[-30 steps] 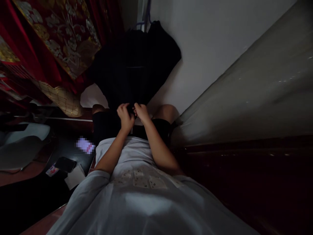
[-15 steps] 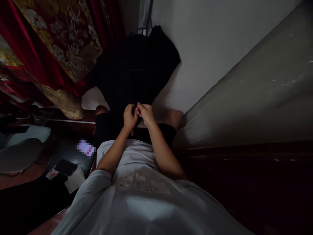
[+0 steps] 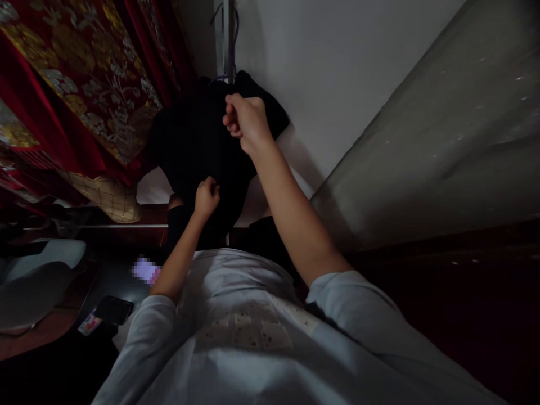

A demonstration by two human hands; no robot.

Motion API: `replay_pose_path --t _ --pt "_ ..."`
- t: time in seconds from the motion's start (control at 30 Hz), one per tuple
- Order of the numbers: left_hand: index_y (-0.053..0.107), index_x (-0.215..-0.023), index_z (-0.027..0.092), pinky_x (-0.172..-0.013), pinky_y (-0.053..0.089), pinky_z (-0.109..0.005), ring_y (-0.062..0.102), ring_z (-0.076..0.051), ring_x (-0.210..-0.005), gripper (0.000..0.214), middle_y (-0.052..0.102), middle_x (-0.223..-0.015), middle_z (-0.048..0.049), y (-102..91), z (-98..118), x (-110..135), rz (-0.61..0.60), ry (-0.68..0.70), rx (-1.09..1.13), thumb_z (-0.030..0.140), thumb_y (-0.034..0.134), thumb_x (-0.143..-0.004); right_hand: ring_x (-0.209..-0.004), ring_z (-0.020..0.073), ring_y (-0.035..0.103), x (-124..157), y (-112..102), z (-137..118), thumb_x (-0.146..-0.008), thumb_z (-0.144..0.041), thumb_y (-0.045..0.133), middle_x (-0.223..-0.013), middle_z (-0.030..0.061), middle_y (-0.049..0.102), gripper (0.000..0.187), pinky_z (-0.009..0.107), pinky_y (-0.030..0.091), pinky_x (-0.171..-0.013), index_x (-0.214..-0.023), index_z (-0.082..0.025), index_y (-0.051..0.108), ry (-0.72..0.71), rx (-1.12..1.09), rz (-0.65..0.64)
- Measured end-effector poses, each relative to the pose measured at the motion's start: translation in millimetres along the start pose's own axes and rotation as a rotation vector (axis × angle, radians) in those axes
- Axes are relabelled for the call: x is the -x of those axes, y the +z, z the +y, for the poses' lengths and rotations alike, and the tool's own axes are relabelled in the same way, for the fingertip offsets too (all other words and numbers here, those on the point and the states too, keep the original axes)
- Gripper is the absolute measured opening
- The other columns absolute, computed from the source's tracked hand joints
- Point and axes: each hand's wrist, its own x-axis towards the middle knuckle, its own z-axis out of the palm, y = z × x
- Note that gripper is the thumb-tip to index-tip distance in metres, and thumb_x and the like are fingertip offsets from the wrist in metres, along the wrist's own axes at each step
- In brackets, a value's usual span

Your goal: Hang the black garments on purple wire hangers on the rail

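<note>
A black garment [image 3: 189, 135], too dark for its cut to show, hangs from a purple hanger [image 3: 223, 77] in front of my knees. Low on its front, my left hand [image 3: 206, 198] is closed with the fingers curled round the dark cloth. Higher up, my right hand [image 3: 248, 119] is raised before the upper part of the garment, thumb pressed against curled fingers. Whatever the right fingers pinch is too small or dark to make out. The two hands are well apart.
A metal pole [image 3: 228, 39] rises behind the hanger. Red embroidered curtains [image 3: 97, 73] hang at left, a grey covered surface [image 3: 426, 140] slants along the right. A dark phone [image 3: 113, 310] lies at lower left by a blurred-out lit screen [image 3: 144, 270] and a pale chair [image 3: 50, 253].
My right hand has moved up and away from the left, where both were together at the garment's lower front. My left hand has shifted slightly left. The view has tilted a little.
</note>
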Motion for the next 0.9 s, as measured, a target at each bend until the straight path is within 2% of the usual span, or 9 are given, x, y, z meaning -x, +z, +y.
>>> replay_pose_path --t 0.07,0.13,0.17,0.23,0.33,0.43,0.53,0.7,0.9 --pt "0.059 -0.098 0.016 -0.084 0.053 -0.037 0.065 -0.024 -0.087 0.012 0.066 -0.089 -0.0081 -12.9 9 -18 -0.011 0.066 0.076 0.011 0.066 -0.090 -0.040 0.0037 0.035 11 2 5 -0.100 -0.049 0.061 -0.055 -0.0038 0.048 0.047 0.017 0.020 -0.036 -0.067 -0.019 0.046 -0.029 0.002 -0.015" --pt "0.056 -0.123 0.018 -0.087 0.055 -0.036 0.068 -0.023 -0.094 0.028 0.068 -0.105 -0.0094 -29.0 28 -38 0.060 0.190 0.194 0.024 0.067 -0.097 -0.039 0.0043 0.035 25 2 12 -0.102 -0.052 0.058 -0.052 -0.0034 0.049 0.050 0.018 0.020 -0.036 -0.066 -0.018 0.047 -0.033 -0.010 0.010" --pt "0.051 -0.134 0.021 -0.089 0.055 -0.036 0.068 -0.022 -0.096 0.037 0.067 -0.110 -0.0092 -38.5 41 -50 0.116 0.257 0.238 0.031 0.063 -0.101 -0.039 0.0045 0.036 31 2 14 -0.102 -0.053 0.056 -0.051 -0.0033 0.049 0.052 0.018 0.021 -0.036 -0.065 -0.018 0.048 -0.045 -0.018 0.025" --pt "0.049 -0.143 0.024 -0.091 0.054 -0.036 0.068 -0.021 -0.098 0.037 0.067 -0.106 -0.0073 -59.0 66 -74 0.200 0.374 0.253 0.036 0.052 -0.108 -0.039 0.0047 0.037 41 2 17 -0.103 -0.055 0.053 -0.049 -0.0034 0.049 0.054 0.018 0.023 -0.037 -0.064 -0.018 0.048 -0.099 -0.016 0.041" --pt "0.065 -0.125 0.024 -0.091 0.053 -0.034 0.067 -0.019 -0.098 0.025 0.069 -0.103 -0.0058 -86.4 97 -108 0.125 0.553 0.148 0.037 0.050 -0.110 -0.041 0.0044 0.040 45 -1 18 -0.103 -0.060 0.049 -0.050 -0.0045 0.047 0.056 0.017 0.029 -0.040 -0.065 -0.018 0.049 -0.222 0.022 0.032" --pt "0.070 -0.106 0.022 -0.091 0.053 -0.033 0.068 -0.020 -0.099 0.022 0.070 -0.100 -0.0053 -101.3 111 -127 -0.002 0.601 0.057 0.037 0.054 -0.108 -0.044 0.0042 0.043 41 -7 19 -0.104 -0.059 0.048 -0.051 -0.0050 0.047 0.054 0.016 0.032 -0.042 -0.067 -0.019 0.049 -0.313 0.054 0.031" --pt "0.069 -0.104 0.022 -0.093 0.053 -0.034 0.070 -0.022 -0.100 0.025 0.070 -0.099 -0.0056 -103.0 115 -131 -0.028 0.615 0.039 0.039 0.052 -0.109 -0.045 0.0039 0.044 37 -16 24 -0.105 -0.053 0.048 -0.053 -0.0052 0.047 0.050 0.016 0.032 -0.043 -0.069 -0.019 0.051 -0.383 0.094 0.042" --pt "0.067 -0.109 0.021 -0.102 0.052 -0.039 0.069 -0.024 -0.108 0.027 0.070 -0.105 -0.0074 -86.8 107 -131 0.088 0.570 0.108 0.041 0.049 -0.109 -0.053 0.0060 0.050 36 -26 34 -0.100 -0.056 0.057 -0.055 -0.0053 0.045 0.047 0.016 0.039 -0.051 -0.072 -0.018 0.055 -0.432 0.201 0.042" --pt "0.069 -0.108 0.019 -0.109 0.049 -0.047 0.065 -0.028 -0.122 0.030 0.066 -0.105 -0.0072 -62.1 94 -140 0.150 0.450 0.367 0.044 0.053 -0.107 -0.051 0.0066 0.048 30 -24 38 -0.096 -0.048 0.067 -0.055 -0.0049 0.045 0.043 0.017 0.037 -0.049 -0.067 -0.019 0.055 -0.203 0.141 0.102"
